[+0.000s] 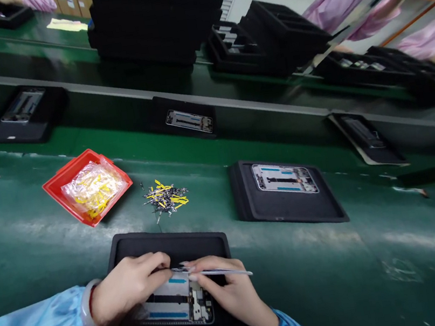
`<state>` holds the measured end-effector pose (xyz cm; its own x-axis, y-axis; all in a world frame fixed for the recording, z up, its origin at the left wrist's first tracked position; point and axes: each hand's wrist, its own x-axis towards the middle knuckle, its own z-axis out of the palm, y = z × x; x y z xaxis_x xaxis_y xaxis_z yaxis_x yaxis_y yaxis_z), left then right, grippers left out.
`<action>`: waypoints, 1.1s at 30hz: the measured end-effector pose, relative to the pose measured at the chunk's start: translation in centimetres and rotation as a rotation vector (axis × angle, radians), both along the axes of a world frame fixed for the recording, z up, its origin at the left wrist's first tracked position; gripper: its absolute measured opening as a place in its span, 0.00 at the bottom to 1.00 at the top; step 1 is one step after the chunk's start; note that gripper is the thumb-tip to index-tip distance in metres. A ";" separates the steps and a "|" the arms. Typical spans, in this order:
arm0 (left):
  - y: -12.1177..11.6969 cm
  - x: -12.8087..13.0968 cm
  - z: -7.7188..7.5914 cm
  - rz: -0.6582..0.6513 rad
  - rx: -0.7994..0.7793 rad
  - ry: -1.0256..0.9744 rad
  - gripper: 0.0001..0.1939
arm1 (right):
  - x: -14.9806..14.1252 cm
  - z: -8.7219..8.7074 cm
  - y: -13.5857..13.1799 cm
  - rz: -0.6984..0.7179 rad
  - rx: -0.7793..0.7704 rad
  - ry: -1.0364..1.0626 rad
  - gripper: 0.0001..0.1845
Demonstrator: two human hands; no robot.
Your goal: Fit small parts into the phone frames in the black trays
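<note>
My left hand (128, 288) rests curled on a phone frame (177, 302) that lies in a black tray (164, 244) close to me, its fingertips pinched near the frame's top edge. My right hand (226, 289) is closed around metal tweezers (217, 272), whose tip points left toward the left fingertips. What the left fingers pinch is too small to name. A small pile of yellow-and-silver parts (165, 197) lies on the green belt beyond the tray.
A red bin (57, 184) with a plastic bag of yellow parts sits at left. Another black tray (290, 209) with a phone frame lies to the right. More trays ride the far belt; stacked black trays (155, 19) and people in pink sleeves (340, 0) are behind.
</note>
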<state>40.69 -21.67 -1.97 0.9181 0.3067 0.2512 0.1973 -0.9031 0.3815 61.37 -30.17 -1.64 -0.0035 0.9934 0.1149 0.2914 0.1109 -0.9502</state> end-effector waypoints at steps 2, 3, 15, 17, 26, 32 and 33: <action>0.0 0.0 0.0 -0.001 -0.003 0.007 0.17 | 0.0 0.0 0.0 0.000 0.000 -0.013 0.04; 0.1 0.0 0.0 -0.001 -0.004 0.016 0.17 | -0.1 0.0 0.0 0.001 0.001 -0.019 0.04; 0.2 0.2 0.1 -0.030 0.074 0.023 0.16 | -0.3 0.0 0.0 0.079 0.028 -0.098 0.04; 0.1 0.3 0.1 -0.034 0.083 0.005 0.16 | -0.3 -0.1 -0.2 0.086 0.048 -0.117 0.05; 0.3 0.6 0.6 -0.058 0.039 0.065 0.14 | -0.5 -1.0 -1.9 -0.136 0.106 -0.073 0.09; 0.1 0.5 0.4 -0.063 0.084 0.040 0.14 | -0.6 -0.5 -1.4 -0.028 0.167 -0.164 0.11; 0.1 0.5 0.4 -0.060 0.080 0.042 0.14 | -0.6 -0.5 -1.4 -0.018 0.178 -0.174 0.11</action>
